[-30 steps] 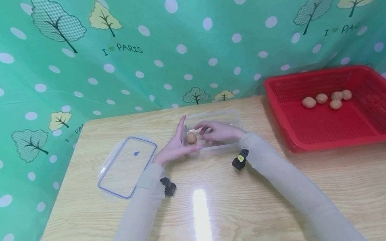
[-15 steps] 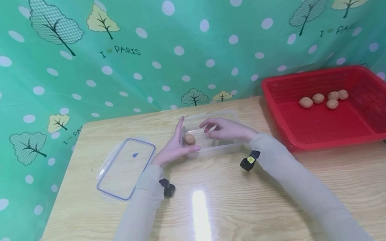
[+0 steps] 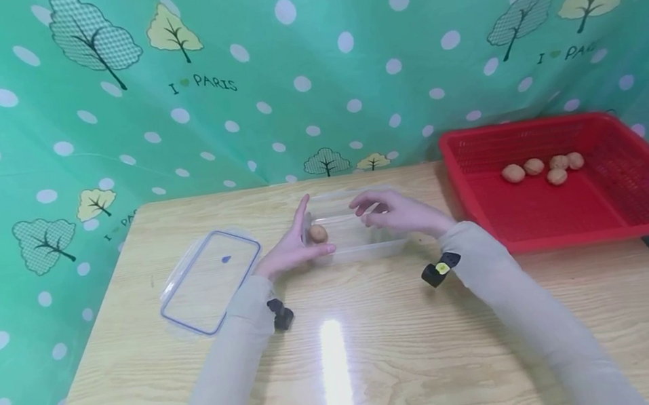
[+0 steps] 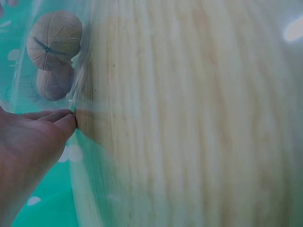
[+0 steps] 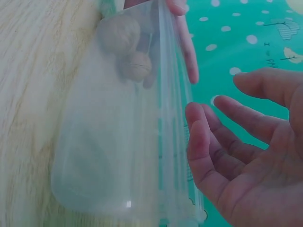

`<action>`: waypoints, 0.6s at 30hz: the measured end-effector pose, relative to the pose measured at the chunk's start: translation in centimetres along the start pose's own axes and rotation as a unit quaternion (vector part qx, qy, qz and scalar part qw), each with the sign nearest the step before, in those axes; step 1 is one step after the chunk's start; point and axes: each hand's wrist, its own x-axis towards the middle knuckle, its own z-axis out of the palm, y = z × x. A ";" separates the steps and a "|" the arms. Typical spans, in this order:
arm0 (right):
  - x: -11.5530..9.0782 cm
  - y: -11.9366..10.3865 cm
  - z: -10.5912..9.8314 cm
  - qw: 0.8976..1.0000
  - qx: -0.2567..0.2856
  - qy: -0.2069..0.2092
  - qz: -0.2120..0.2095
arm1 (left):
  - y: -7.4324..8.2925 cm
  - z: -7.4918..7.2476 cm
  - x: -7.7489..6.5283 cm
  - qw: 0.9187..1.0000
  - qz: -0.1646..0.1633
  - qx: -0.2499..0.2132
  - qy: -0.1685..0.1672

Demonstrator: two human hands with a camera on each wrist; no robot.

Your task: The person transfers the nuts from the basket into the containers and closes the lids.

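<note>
A clear plastic food container [image 3: 362, 251] rests on the wooden table. In the head view, one walnut [image 3: 318, 233] lies at its left end; through the wall in the right wrist view, a walnut [image 5: 136, 65] appears beside a larger brown round shape. My left hand [image 3: 292, 251] spans the container's left end, thumb along the front side and fingers reaching toward the back. My right hand [image 3: 402, 211] is over the container's right half, fingers loosely bent, with nothing between them. In the right wrist view, its fingertips [image 5: 194, 111] are close to the rim.
Left of the container lies its clear lid [image 3: 214, 282] with a blue seal. At the right, a large red basket [image 3: 548, 221] holds several walnuts [image 3: 534, 166] near its back. A green dotted cloth [image 3: 255, 47] hangs behind the table.
My right hand has moved rightward, away from the walnut at the container's left end. My left hand keeps its place at that end.
</note>
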 end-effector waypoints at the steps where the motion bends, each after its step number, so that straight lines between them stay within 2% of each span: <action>1: -0.1 -0.1 -0.1 1.000 0.003 0.003 0.001 | -0.1 0.0 0.0 1.000 0.001 0.001 -0.001; 10: -1.3 -0.6 -1.4 0.999 -0.005 0.025 0.027 | 0.4 -0.2 -0.1 1.000 0.000 0.004 -0.002; 11: -1.4 -0.6 -1.6 0.999 -0.003 0.026 0.027 | 0.0 -0.1 0.0 1.000 0.003 0.006 0.001; 18: -2.2 -0.6 -2.7 0.999 0.010 0.038 0.016 | -0.1 -0.1 0.0 1.000 0.004 0.007 0.003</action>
